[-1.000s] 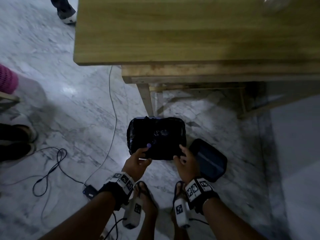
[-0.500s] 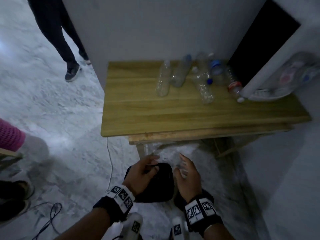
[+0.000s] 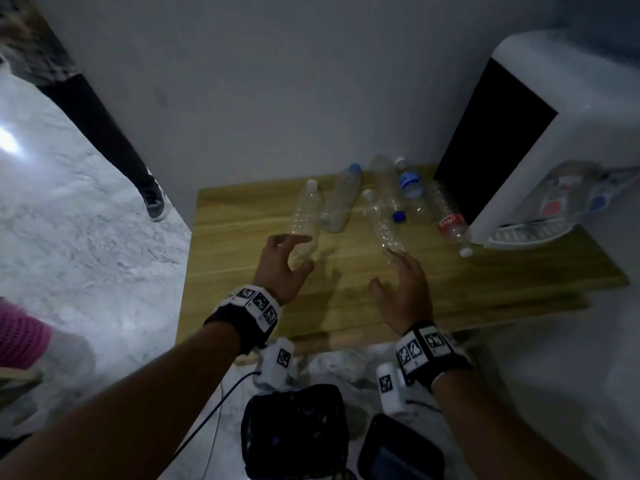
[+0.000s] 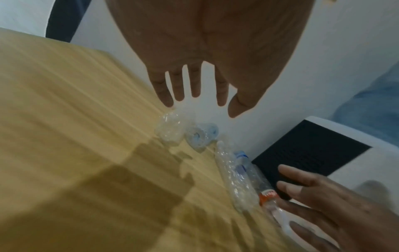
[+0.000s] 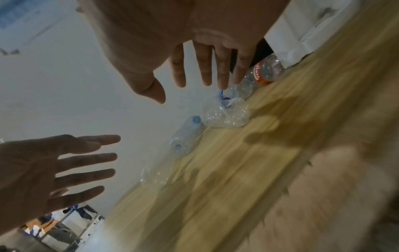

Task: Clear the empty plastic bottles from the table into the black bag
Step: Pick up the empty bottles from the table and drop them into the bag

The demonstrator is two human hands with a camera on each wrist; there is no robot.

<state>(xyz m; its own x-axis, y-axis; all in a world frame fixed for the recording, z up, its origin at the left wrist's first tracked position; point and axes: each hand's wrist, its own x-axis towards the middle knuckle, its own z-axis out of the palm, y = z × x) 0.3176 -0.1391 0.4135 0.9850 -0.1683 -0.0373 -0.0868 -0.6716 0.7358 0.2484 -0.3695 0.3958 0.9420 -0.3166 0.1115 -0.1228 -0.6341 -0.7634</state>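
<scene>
Several empty clear plastic bottles lie at the back of the wooden table [image 3: 242,271]. The leftmost bottle [image 3: 306,216] has a white cap; a crumpled bottle [image 3: 382,223] lies mid-table; a red-labelled bottle [image 3: 450,225] lies by the dispenser. My left hand [image 3: 294,252] hovers over the near end of the leftmost bottle, fingers spread and holding nothing. My right hand [image 3: 398,275] hangs just short of the crumpled bottle, fingers straight and empty. The black bag [image 3: 294,431] stands open on the floor below the table's front edge. Both wrist views show spread fingers [image 4: 194,85] [image 5: 205,68] above the bottles.
A white water dispenser [image 3: 540,150] with a black side panel fills the table's right back corner. A dark flat lid [image 3: 398,452] lies on the floor right of the bag. A person's dark trouser leg [image 3: 114,143] stands left of the table. A cable [image 3: 214,407] runs across the marble floor.
Both hands have left the bag's rim on the floor and risen over the table toward the bottles. The head view has tilted up from the floor to the tabletop.
</scene>
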